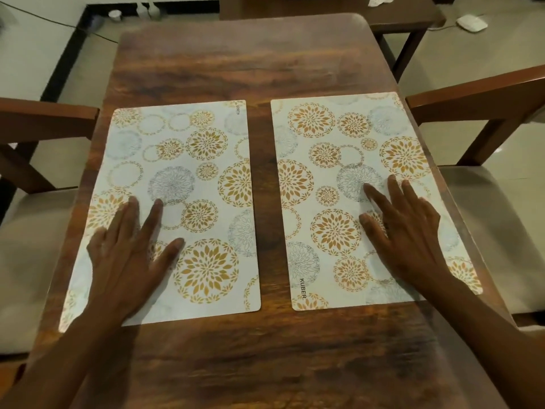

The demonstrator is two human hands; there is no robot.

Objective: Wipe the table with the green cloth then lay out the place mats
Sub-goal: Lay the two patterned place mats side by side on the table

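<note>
Two white place mats with gold and grey flower circles lie flat side by side on the dark wooden table (pixel 259 63). The left mat (pixel 203 160) reaches the table's left edge, and the right mat (pixel 333 160) reaches the right edge. A strip of bare wood separates them. My left hand (pixel 129 258) rests palm down on the near part of the left mat, fingers spread. On the right mat my right hand (pixel 404 231) lies flat in the same way. Neither hand holds anything. No green cloth is in view.
A wooden chair with a pale cushion (pixel 32 240) stands at the table's left, another chair (pixel 495 208) at its right. Beyond the far edge stands a second wooden table (pixel 407 16) with crumpled paper. A white device (pixel 472 23) and cables lie on the floor.
</note>
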